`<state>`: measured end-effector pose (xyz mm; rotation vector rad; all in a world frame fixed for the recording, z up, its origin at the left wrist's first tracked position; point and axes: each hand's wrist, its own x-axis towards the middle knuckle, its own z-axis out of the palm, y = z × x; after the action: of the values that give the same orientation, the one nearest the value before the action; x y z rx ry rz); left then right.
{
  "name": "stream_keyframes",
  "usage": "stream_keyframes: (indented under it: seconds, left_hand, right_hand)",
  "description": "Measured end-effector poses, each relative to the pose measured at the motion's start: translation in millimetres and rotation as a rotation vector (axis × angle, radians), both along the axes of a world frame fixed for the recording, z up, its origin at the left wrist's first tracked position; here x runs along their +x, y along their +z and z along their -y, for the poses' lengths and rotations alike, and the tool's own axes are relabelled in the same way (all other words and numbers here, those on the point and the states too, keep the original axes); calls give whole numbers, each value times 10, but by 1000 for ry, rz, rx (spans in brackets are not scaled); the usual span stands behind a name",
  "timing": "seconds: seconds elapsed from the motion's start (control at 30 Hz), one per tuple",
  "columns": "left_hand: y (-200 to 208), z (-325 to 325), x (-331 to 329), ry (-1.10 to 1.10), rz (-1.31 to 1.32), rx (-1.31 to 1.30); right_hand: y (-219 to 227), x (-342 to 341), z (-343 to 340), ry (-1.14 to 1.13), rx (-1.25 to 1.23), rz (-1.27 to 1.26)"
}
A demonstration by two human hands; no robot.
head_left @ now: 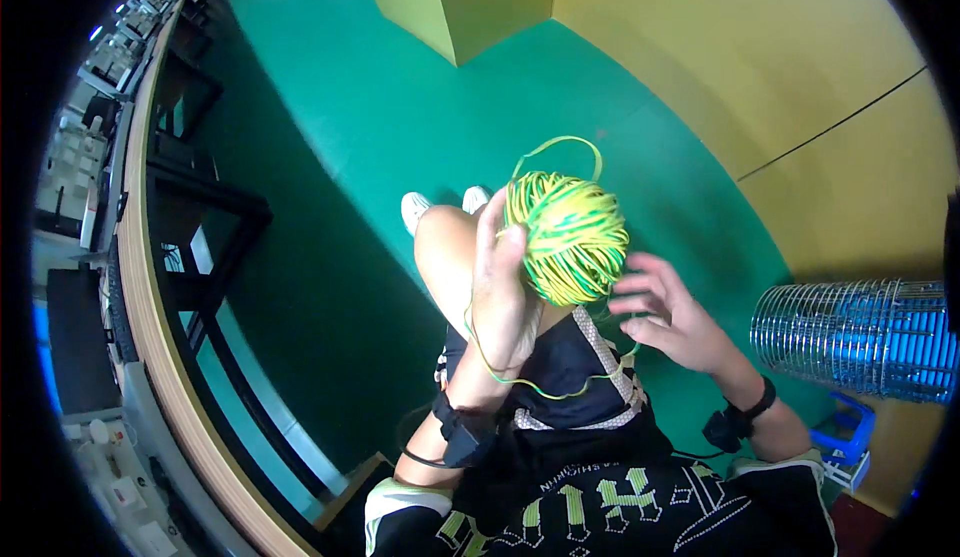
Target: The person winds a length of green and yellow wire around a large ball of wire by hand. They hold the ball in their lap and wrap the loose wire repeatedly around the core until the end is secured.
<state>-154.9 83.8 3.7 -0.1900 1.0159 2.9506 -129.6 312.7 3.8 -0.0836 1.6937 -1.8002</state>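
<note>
A ball of yellow-and-green wire (570, 237) is held up in front of my lap. My left hand (503, 292) is closed around its left side, the thumb pressed on the windings. One loop of the wire stands out above the ball. A loose strand (535, 388) hangs from beside my left wrist, sags below the ball and rises toward the right hand. My right hand (682, 325) is just right of the ball, fingers apart and slightly curled, a little blurred. Whether the strand touches its fingers is hard to make out.
A long wooden-edged bench (150, 317) with equipment on it runs along the left. To the right lie a wire-mesh basket (850, 337) with blue contents and a blue plastic item (848, 432). Yellow panels (700, 67) stand beyond the green floor (340, 87).
</note>
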Motion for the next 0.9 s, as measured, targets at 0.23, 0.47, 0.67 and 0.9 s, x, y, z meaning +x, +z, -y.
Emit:
stream_keyframes:
  seconds: [0.23, 0.47, 0.67, 0.9]
  left_hand:
    - [162, 135, 132, 290, -369, -1278]
    - [166, 425, 203, 128, -379, -1341]
    - [12, 473, 237, 14, -430, -1178]
    - [-201, 292, 83, -524, -683, -1799]
  right_hand:
    - [-202, -151, 939, -345, -399, -213]
    - [-107, -247, 1022, -234, -173, -499]
    - [-186, -370, 947, -435, -463, -88]
    - [635, -1229, 111, -467, -573, -487]
